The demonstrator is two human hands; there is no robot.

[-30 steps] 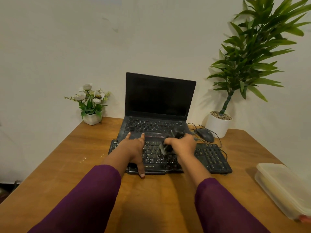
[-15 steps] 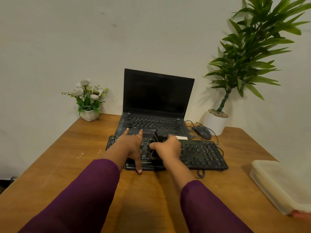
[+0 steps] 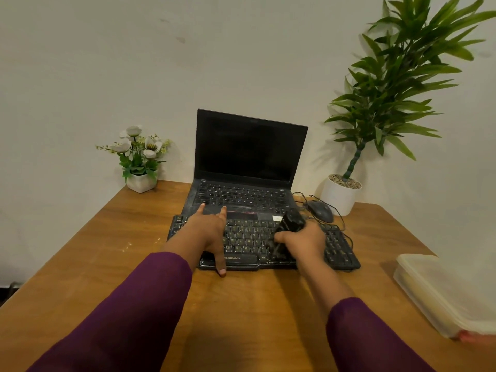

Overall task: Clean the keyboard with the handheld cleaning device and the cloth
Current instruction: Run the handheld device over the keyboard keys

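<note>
On the brown wooden tabletop (image 3: 241, 304) by a pale wall (image 3: 107, 76), the left hand (image 3: 208, 232) presses straight fingers on the black plastic keyboard (image 3: 247, 240) while the right hand (image 3: 303, 240) grips a black handheld cleaner (image 3: 291, 220) on its keys.

Black keyboard (image 3: 249, 241) with pale yellowish legends, black laptop (image 3: 249, 149), black cleaning device (image 3: 292, 221) — the desk (image 3: 241, 304) warm brown, wood-grained. Sleeves (image 3: 134, 304) deep purple. Flowers (image 3: 137, 149) white with green leaves; the plant (image 3: 402, 76) bright green — the container (image 3: 434, 285) a translucent cream.

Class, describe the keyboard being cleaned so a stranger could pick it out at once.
Find the open laptop at the back of the table. In front of it lies a separate black keyboard. Unlike the laptop's own keys, it is wider and has a number pad.
</note>
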